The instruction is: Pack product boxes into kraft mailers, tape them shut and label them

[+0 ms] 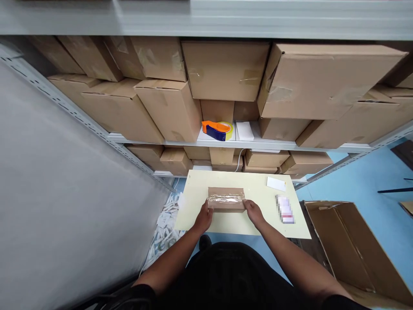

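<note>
A small brown cardboard box (pixel 226 199) with a strip of clear tape across its top lies on a pale yellow table (pixel 200 189). My left hand (pixel 204 218) presses against the box's left end, fingers curled on it. On the opposite side, my right hand (pixel 254 212) holds the right end the same way. An orange and blue tape dispenser (pixel 217 129) rests on the shelf behind the table, out of both hands.
Metal shelving (pixel 264 145) stacked with large cardboard boxes fills the back. A white card (pixel 276 184) and a blurred label sheet (pixel 285 209) lie on the table's right. An open carton (pixel 355 249) stands on the blue floor at right; white scraps (pixel 166 224) litter the left floor.
</note>
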Tool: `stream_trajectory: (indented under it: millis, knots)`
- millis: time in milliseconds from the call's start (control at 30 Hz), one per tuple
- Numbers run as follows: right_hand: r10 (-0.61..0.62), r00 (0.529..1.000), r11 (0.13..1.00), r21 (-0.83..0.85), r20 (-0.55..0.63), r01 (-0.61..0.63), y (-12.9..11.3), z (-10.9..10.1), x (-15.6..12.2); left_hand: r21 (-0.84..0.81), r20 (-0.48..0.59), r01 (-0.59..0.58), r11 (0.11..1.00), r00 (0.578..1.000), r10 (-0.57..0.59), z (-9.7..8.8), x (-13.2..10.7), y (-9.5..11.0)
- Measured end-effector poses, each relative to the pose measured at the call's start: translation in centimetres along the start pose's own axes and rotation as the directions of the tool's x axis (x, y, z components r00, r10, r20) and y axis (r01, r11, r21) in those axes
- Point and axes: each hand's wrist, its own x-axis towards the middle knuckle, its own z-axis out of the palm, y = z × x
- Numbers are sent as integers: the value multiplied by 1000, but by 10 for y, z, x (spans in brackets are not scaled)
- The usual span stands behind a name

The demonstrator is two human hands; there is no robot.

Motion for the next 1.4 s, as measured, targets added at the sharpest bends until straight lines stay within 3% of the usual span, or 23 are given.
stream_trajectory:
  millis: [200,333,567,967,1233,1400]
  knots:
    - [-20,995,981,-194,-98,1,5,12,1,104,104,-37,994,994,26,-15,-4,0]
    - [-22,991,974,-225,-129,-7,3,15,4,206,197,-23,978,980,-18,-33,4,8]
    - [12,984,974,-221,-177,-52,-2,20,6,275,285,-170,946,954,89,-54,13,13]
    - [69,970,981,-160,-233,-109,0,31,4,275,360,-235,932,924,127,-62,22,10]
    - [74,967,990,-97,-245,-101,7,37,7,374,412,-258,890,907,90,-65,25,12]
    - [16,971,996,-83,-239,-37,9,36,7,395,414,-230,890,909,51,-65,30,11]
